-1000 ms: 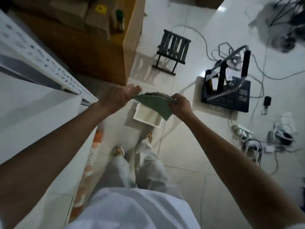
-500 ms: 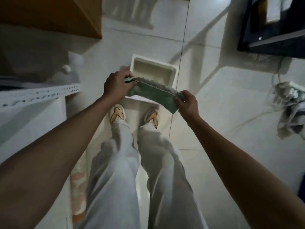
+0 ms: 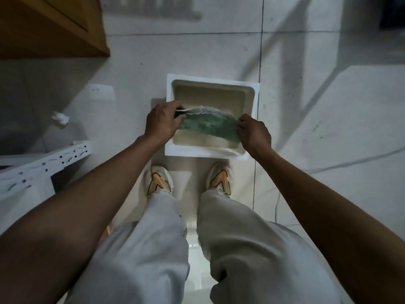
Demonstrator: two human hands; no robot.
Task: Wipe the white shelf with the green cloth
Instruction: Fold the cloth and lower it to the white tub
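Hands hold the green cloth (image 3: 208,126) stretched between them above a white basin (image 3: 249,93) on the tiled floor: the left hand (image 3: 163,122) pinches one end, the right hand (image 3: 254,133) the other. The white shelf (image 3: 43,163) stands at the left edge, apart from the cloth.

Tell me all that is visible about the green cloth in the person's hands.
The green cloth is a soft, fuzzy-looking rag, green on its face with a pale, whitish, ragged upper edge. It is stretched out and sags in a shallow arc. The left hand pinches one end and the right hand pinches the other. In the view it overlaps the white basin standing on the floor; whether it touches the basin cannot be told.
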